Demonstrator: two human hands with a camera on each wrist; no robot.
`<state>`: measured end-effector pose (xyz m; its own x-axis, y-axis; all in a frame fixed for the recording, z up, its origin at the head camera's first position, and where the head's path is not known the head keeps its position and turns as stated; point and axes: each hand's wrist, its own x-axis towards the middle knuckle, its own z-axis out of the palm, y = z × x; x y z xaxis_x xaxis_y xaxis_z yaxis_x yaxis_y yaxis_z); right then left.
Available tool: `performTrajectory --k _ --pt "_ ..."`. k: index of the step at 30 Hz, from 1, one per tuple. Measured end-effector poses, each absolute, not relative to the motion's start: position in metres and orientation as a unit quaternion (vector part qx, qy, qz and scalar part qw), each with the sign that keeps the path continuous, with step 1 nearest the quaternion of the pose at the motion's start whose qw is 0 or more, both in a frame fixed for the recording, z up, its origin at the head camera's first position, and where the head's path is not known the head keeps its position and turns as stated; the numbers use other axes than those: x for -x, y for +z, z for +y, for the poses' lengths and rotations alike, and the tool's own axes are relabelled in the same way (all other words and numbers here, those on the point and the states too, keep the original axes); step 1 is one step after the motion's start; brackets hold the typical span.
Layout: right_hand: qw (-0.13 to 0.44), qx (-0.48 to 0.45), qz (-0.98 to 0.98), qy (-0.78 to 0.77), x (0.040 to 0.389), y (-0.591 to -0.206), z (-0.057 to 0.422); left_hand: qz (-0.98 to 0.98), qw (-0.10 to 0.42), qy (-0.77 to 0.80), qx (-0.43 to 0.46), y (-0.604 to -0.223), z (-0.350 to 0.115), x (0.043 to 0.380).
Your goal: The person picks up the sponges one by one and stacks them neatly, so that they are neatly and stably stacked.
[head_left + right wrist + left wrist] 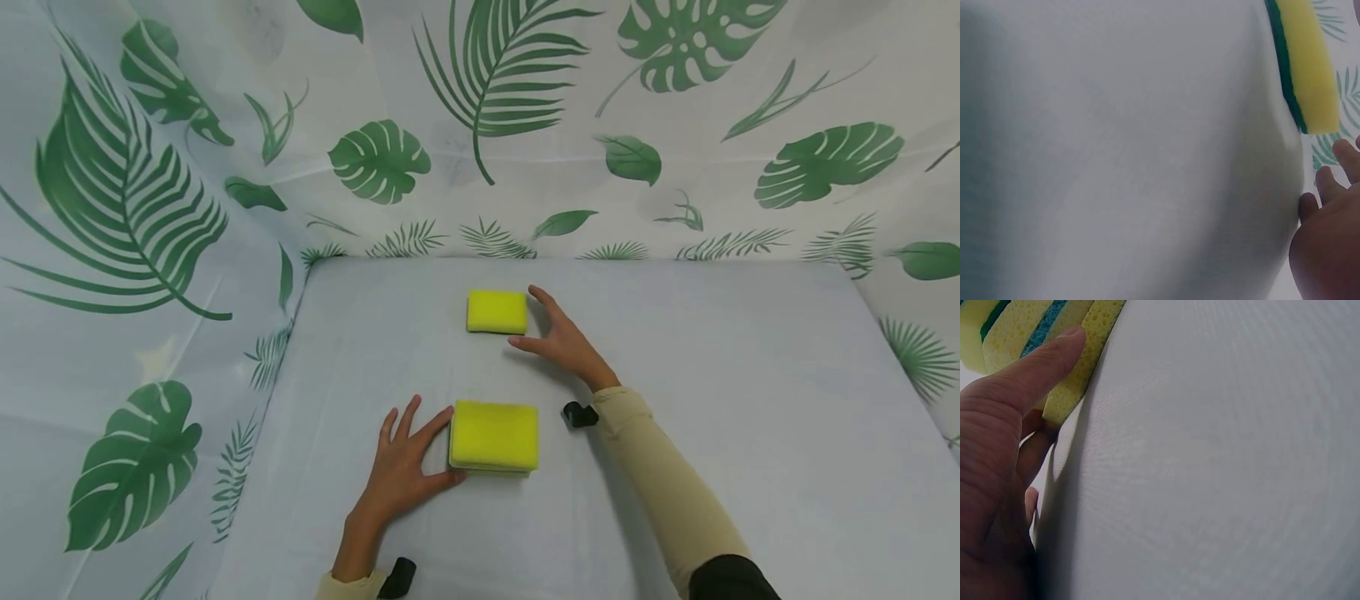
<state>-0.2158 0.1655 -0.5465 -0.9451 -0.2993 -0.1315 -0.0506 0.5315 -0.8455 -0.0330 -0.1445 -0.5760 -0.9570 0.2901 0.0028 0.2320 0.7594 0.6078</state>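
Note:
A stack of sponges lies on the white-covered table, nearest the person. Its layers are yellow, blue and dark green. The left hand holds the stack at its left end, thumb against the near side and index finger at the far left corner; the other fingers spread outward. Farther back lies a single yellow sponge with a dark green scouring layer underneath. Just right of it is the right hand, thumb and fingers spread apart, with a gap to the sponge.
The table has a pale cloth. Behind it and on the left hangs a white curtain printed with green leaves. Black wrist devices sit at both cuffs, and the right sleeve crosses the table's right half.

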Motion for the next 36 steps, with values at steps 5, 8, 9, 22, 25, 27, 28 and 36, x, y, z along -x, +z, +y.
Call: performTrajectory --k 5,8,9,22,25,27,28,36 --pt "0.122 0.107 0.873 -0.46 0.222 -0.55 0.163 0.938 0.043 0.313 -0.14 -0.577 -0.145 0.033" --pt "0.119 0.11 0.875 -0.456 0.224 -0.551 0.162 0.939 0.044 0.31 -0.139 -0.578 -0.145 0.033" --pt "0.118 0.111 0.876 -0.455 0.224 -0.551 0.162 0.939 0.044 0.31 -0.138 -0.578 -0.145 0.033" --pt "0.116 0.114 0.895 -0.415 0.23 -0.551 0.157 0.938 0.047 0.312 -0.144 -0.579 -0.145 0.034" --pt "0.119 0.113 0.896 -0.413 0.231 -0.552 0.158 0.937 0.047 0.313 -0.146 -0.58 -0.145 0.033" --pt "0.12 0.112 0.896 -0.412 0.232 -0.553 0.158 0.938 0.047 0.311 -0.147 -0.58 -0.145 0.033" --pt "0.121 0.111 0.896 -0.412 0.231 -0.553 0.157 0.938 0.047 0.312 -0.146 -0.58 -0.145 0.033" --pt "0.12 0.107 0.898 -0.409 0.229 -0.551 0.154 0.938 0.045 0.311 -0.146 -0.58 -0.145 0.033"
